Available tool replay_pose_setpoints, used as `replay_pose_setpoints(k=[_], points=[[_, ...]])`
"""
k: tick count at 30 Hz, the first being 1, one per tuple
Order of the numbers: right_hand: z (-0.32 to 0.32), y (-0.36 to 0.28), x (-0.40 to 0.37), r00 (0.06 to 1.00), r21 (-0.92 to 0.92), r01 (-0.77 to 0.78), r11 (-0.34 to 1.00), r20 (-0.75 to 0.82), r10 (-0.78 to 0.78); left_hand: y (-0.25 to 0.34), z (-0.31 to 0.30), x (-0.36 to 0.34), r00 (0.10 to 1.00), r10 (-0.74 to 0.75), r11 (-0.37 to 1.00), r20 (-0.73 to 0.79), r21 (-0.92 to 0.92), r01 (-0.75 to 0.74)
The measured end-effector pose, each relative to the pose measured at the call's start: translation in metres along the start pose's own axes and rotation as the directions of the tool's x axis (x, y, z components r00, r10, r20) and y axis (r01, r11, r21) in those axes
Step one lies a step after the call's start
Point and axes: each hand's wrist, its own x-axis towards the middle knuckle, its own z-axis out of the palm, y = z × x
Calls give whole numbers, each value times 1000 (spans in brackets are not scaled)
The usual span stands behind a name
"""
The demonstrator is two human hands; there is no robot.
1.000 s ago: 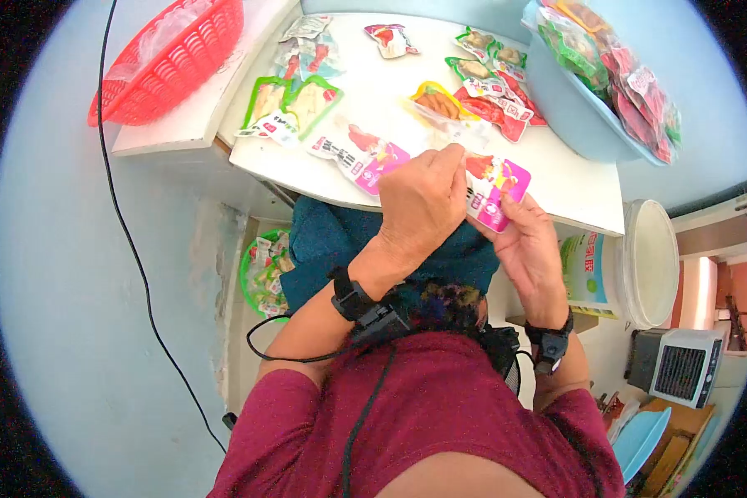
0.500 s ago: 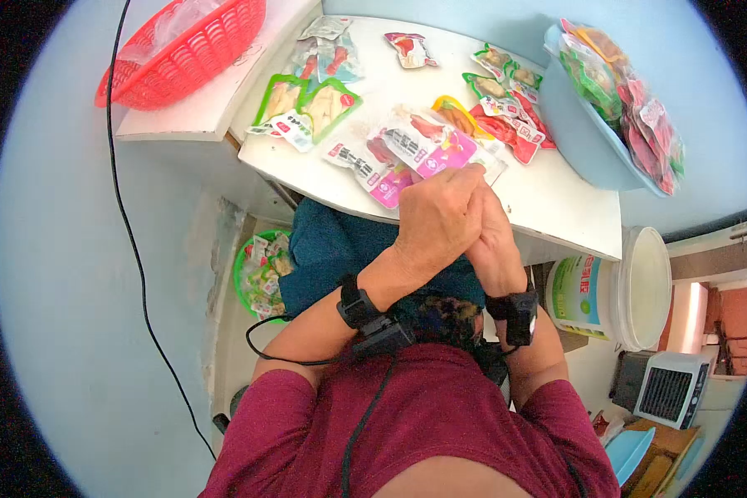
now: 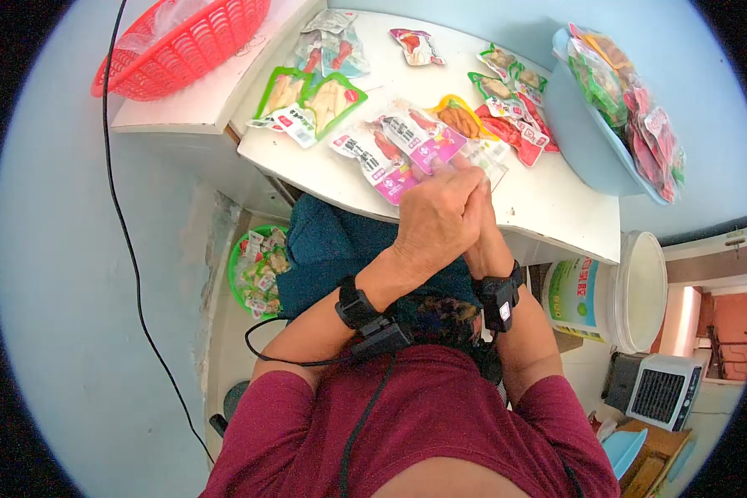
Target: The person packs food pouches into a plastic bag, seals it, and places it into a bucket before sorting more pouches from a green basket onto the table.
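Observation:
My left hand (image 3: 440, 209) and my right hand (image 3: 486, 241) are pressed together at the front edge of the white table. The left fingers are closed over the lower end of a pink-and-white food packet (image 3: 425, 133). My right hand is closed too, but its fingers are largely hidden behind the left, and what they hold cannot be made out. A second pink-and-white packet (image 3: 373, 159) lies just left, partly under the first. Clear plastic packaging (image 3: 485, 156) shows beyond the fingertips, beside a yellow-edged packet (image 3: 458, 118).
Green-edged packets (image 3: 328, 104) and red packets (image 3: 519, 129) lie on the table (image 3: 295, 170). A blue basin (image 3: 581, 153) full of packets leans at right. A red basket (image 3: 183, 54) stands upper left, a green basket (image 3: 234, 282) below, and a white bucket (image 3: 639, 290) at lower right.
The upper pink-and-white packet has shifted slightly left and turned, baring more clear plastic to its right. My right wrist has turned and moved a little left. The view has shifted slightly.

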Motion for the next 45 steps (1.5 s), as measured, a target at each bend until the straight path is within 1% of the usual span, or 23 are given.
replay_pose_setpoints(k=[3, 5, 6, 8, 11, 14, 17, 18, 20, 21, 22, 24, 27, 30, 31, 33, 36, 38, 39, 42, 43, 45], points=[[1, 1, 2, 999, -22, -18, 1000, -51, 16, -1, -1, -1, 1000, -19, 1000, 3, -14, 19], [10, -11, -6, 998, -88, -8, 996, -55, 4, -1, -3, -2, 999, -27, 999, 25, -24, 28], [17, -18, -10, 998, -107, -12, 994, -59, 6, -1, -3, -2, 1000, -14, 999, 3, -38, 14], [31, -36, -19, 996, -90, -55, 994, -77, 48, -2, -2, 0, 999, 12, 998, -40, -66, -14], [42, -59, -30, 989, -68, -111, 991, -104, 104, -4, -3, 2, 999, -10, 998, -43, -58, 7], [39, -70, -39, 986, -101, -155, 983, -80, 147, -8, -7, 4, 999, -42, 999, -18, -26, 42], [51, -94, -64, 968, -283, -200, 938, -208, 144, -27, -3, 4, 999, -43, 998, -19, -53, 42], [50, -106, -65, 977, -433, -182, 883, -185, 111, -33, -3, 3, 999, -32, 999, 8, -24, 32], [43, -130, -65, 990, -697, -131, 705, -130, 55, -46, -4, 4, 998, -11, 1000, 61, 30, 10], [43, -134, -58, 988, -732, 28, 681, -84, -131, -50, -5, 5, 996, 3, 999, 84, 49, -7], [42, -142, -47, 976, -769, 98, 632, -50, -211, -54, -4, 4, 992, 4, 999, 124, 38, -9], [44, -154, -15, 967, -821, 177, 543, 41, -253, -60, -6, 3, 980, 7, 1000, 200, 24, -12], [46, -154, 47, 986, -890, 121, 441, 56, -157, -59, -5, 2, 992, -10, 998, 129, -64, 19], [52, -135, 110, 979, -959, 150, 242, 110, -170, -59, -6, 2, 991, -49, 992, 123, -110, 63], [49, -130, 134, 969, -974, 195, 118, 172, -179, -58, -7, 4, 986, -65, 991, 151, -104, 82], [46, -121, 182, 939, -952, 277, -130, 297, -174, -59, -7, 4, 986, -71, 988, 149, -123, 89], [51, -116, 227, 878, -870, 400, -287, 454, -154, -59, -9, 6, 984, -83, 983, 156, -151, 107], [53, -111, 264, 877, -839, 441, -320, 478, -44, -59, -9, 6, 982, -105, 978, 159, -163, 131], [58, -110, 271, 874, -822, 461, -334, 486, 10, -59, -10, 6, 980, -104, 979, 170, -158, 131], [67, -106, 290, 915, -779, 402, -481, 362, 179, -61, -10, 6, 981, -95, 978, 172, -166, 124], [68, -105, 300, 919, -784, 389, -483, 298, 257, -60, -10, 7, 983, -93, 975, 160, -184, 122], [69, -104, 307, 923, -819, 352, -453, 224, 311, -63, -8, 6, 983, -94, 974, 156, -189, 123]])
